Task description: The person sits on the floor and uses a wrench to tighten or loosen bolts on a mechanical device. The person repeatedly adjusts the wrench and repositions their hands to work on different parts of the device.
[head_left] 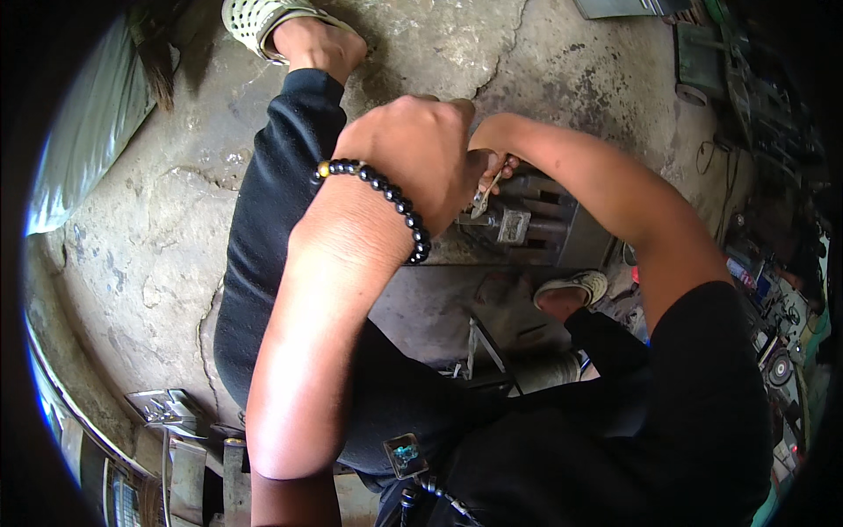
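My left hand (408, 140), with a black bead bracelet (386, 195) at the wrist, is curled closed beside my right hand. What its fingers hold is hidden behind its back. My right hand (499, 171) is mostly covered by its own wrist and by the left hand. Its visible fingertips close round a slim greyish metal tool (482, 200), whose exact kind I cannot make out. Just below the tool sits a square metal block (513, 226) on a dark metal fixture with bars (549, 211). The tool's lower end is close to the block; whether they touch is unclear.
My feet in pale clogs (256, 25) stand on either side of the fixture on a cracked concrete floor (158, 255). Tools and clutter (780, 351) line the right side. A metal stand (171, 411) is at lower left, and a broom (151, 53) at upper left.
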### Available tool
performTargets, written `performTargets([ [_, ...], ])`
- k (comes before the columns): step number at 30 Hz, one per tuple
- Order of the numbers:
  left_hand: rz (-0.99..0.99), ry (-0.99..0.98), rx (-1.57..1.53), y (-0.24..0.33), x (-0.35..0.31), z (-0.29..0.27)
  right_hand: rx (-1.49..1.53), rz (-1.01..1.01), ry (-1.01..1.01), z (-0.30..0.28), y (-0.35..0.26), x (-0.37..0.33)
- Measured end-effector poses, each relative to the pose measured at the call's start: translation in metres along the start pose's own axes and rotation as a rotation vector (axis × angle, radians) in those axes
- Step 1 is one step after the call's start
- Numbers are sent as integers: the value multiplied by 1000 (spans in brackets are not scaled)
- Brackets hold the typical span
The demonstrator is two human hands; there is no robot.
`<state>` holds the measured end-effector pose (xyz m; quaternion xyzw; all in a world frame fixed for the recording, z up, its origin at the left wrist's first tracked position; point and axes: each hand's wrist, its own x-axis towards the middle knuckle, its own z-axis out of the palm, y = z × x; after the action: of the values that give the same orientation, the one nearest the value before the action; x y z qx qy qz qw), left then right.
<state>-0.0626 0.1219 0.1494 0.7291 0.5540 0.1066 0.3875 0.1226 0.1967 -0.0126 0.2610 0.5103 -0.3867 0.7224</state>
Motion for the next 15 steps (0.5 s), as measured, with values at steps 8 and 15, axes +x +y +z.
performTargets([
  [8, 5, -6, -15, 8, -1, -4, -1, -72, -2, 0, -13, 18],
  [15, 58, 23, -2, 8, -4, -2, 31, 91, 798, 125, -31, -14],
])
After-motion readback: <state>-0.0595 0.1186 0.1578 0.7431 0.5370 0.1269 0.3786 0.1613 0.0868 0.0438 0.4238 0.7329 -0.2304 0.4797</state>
